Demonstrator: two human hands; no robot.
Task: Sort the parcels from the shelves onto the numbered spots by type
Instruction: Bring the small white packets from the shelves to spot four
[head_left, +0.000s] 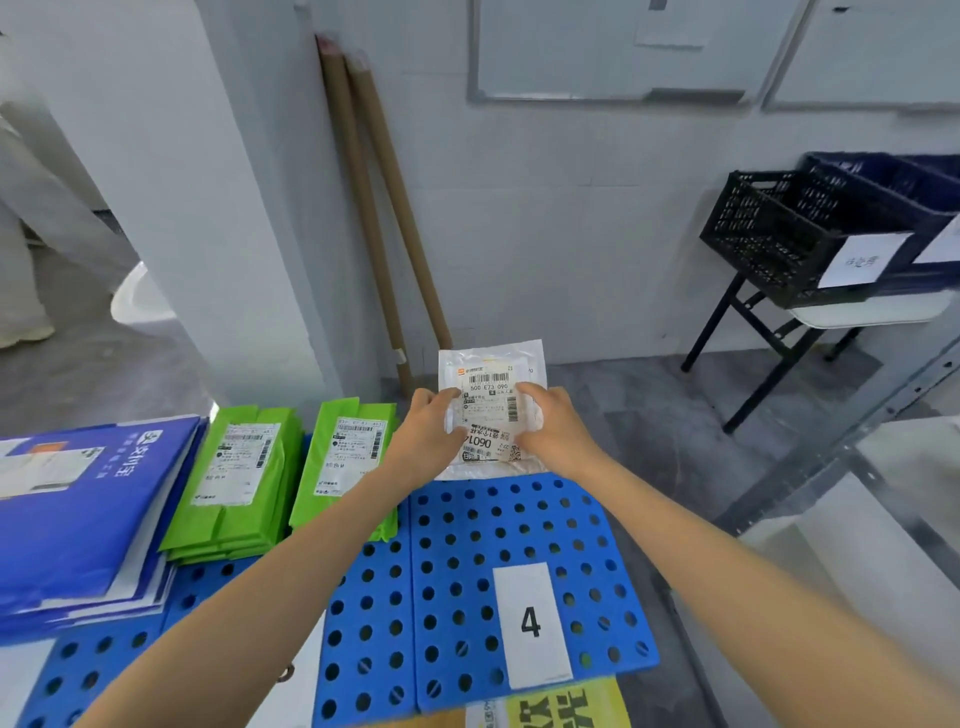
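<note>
The left hand pinches the left edge of a white parcel and the right hand pinches its right edge, at the far end of a blue holed board. A card marked 4 lies nearer. Green parcels and blue envelopes lie to the left.

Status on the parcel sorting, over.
Both the left hand and right hand grip the white parcel. Parcel at far edge of blue panel marked 4. Nothing blocking; green parcels lie left.

White parcel | label up, was held at far edge of blue perforated panel | number card 4 lay flat on it.
</note>
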